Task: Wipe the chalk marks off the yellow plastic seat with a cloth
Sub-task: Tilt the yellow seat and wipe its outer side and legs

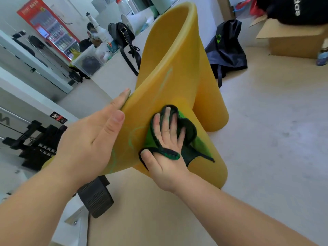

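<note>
The yellow plastic seat [170, 68] fills the middle of the head view, its curved back rising away from me. Faint pale-green chalk marks [132, 139] curve across the seat surface, and a longer faint line runs up the back. My right hand [165, 144] lies flat with spread fingers on a black and green cloth [188, 137], pressing it onto the seat. My left hand [94, 137] rests with straight fingers against the seat's left edge, thumb on the rim.
A black box [95, 196] lies on the floor under the seat's near edge. A dark bag [227, 48] and a cardboard box [292, 39] sit behind to the right. A white counter with a handbag [124, 34] and a clear bin [87, 61] runs left.
</note>
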`<state>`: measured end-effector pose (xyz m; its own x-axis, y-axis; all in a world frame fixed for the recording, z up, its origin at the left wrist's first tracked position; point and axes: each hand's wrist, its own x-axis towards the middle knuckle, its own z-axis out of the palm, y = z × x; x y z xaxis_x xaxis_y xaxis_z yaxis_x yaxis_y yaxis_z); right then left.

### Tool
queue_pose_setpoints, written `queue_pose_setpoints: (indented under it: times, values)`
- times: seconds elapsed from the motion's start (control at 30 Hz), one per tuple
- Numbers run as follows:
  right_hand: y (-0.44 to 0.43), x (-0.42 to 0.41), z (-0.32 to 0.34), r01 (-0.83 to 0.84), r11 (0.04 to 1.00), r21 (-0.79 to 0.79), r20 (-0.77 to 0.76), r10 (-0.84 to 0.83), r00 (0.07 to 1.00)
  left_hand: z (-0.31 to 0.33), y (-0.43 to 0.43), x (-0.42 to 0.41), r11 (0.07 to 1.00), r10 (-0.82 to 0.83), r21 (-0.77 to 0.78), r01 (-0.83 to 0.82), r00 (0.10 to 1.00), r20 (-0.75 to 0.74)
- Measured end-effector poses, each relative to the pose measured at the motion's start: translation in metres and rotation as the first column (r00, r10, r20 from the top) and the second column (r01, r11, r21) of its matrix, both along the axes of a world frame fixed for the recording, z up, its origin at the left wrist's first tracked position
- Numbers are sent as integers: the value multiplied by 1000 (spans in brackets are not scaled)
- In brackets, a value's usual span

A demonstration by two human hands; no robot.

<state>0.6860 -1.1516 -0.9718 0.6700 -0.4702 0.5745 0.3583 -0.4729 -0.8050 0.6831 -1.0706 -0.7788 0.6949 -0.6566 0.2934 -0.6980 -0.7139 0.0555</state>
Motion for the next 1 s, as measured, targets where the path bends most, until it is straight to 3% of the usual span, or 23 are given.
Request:
queue_pose_setpoints:
  times: [0.1,0.23,0.37,0.53,0.6,0.77,0.87,0.93,1.0]
  values:
    - [-40,20,44,92,979,181,-15,-90,996,-1,-2,-3,1000,-8,7,8,1000,2]
    - [-100,46,101,37,855,518,148,-132,980,-2,-1,-2,1000,-11,20,10,999,34]
    - [-58,32,78,124,914,387,87,-170,982,-3,-2,-2,1000,-11,12,10,998,56]
    - [12,-4,24,13,992,122,-43,-8,999,-3,0,-2,1000,-19,26,18,998,56]
    - [0,-2,35,-5,988,151,-39,11,999,-1,2,-1,999,-34,7,34,999,39]
    - [-101,39,122,36,856,515,115,-111,987,-2,3,1,999,-46,-8,46,999,7]
    - [-105,51,117,107,879,465,151,-198,968,-2,4,4,998,-59,-18,59,998,2]
    - [-66,43,88,123,876,466,125,-202,971,-4,4,4,998,-60,-20,60,998,24]
    - [-12,21,52,117,933,341,80,-153,985,-6,4,5,998,-59,-27,59,998,32]
